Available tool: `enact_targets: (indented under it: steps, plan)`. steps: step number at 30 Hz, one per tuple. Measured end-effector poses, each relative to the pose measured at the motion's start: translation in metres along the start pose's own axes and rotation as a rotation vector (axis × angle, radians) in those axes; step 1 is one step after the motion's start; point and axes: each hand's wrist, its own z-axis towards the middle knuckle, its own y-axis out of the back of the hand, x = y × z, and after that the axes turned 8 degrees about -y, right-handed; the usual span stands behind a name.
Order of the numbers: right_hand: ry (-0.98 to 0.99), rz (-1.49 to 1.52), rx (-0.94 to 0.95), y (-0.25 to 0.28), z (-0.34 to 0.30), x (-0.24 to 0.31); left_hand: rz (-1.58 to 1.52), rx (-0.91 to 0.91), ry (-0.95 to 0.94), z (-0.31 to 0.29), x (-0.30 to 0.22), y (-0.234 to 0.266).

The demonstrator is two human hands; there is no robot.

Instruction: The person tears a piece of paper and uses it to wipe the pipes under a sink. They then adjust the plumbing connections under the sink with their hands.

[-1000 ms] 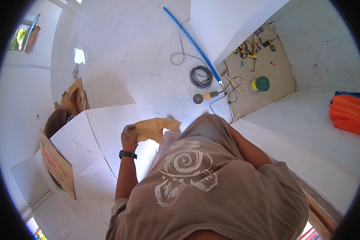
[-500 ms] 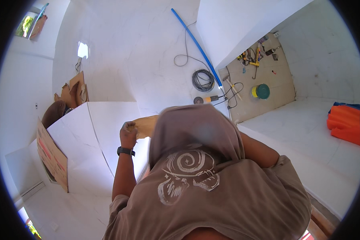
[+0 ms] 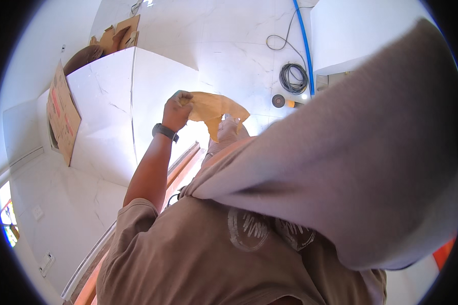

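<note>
My left hand (image 3: 177,108), with a black watch on its wrist, is raised in front of me and pinches the left edge of a crumpled tan cloth (image 3: 215,108). My right hand (image 3: 228,131) shows only in part just under the cloth's lower right edge and seems to grip it there. A loose grey fabric (image 3: 361,152) hanging from my head hides the rest of that arm. The cloth is held up in the air over a large white marble-look slab (image 3: 112,101).
A sheet of cardboard (image 3: 62,114) leans against the slab's left side, and more cardboard scraps (image 3: 119,31) lie behind it. On the white tiled floor are a coiled black cable (image 3: 292,79), a blue pipe (image 3: 303,46) and a grinder disc (image 3: 278,100).
The view has swung in closer and lower. The grey fabric now covers the right half of the view. Both hands still hold the tan cloth, now raised higher in view.
</note>
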Motion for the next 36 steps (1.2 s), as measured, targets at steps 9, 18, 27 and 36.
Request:
enact_targets:
  steps: [9,18,27,36]
  plan:
    - [-0.148,-0.063,0.053,0.001,0.030,-0.079,0.073,0.055,0.082,0.010,-0.030,0.010]
    - [0.401,0.048,0.365,-0.146,0.077,0.018,0.177,0.087,-0.177,0.033,-0.026,-0.003]
    - [0.730,0.001,0.628,-0.224,0.013,0.055,-0.090,0.115,0.106,0.015,-0.026,0.005]
    - [0.741,-0.034,0.350,-0.219,-0.001,0.012,0.093,0.188,0.221,-0.045,-0.012,-0.019]
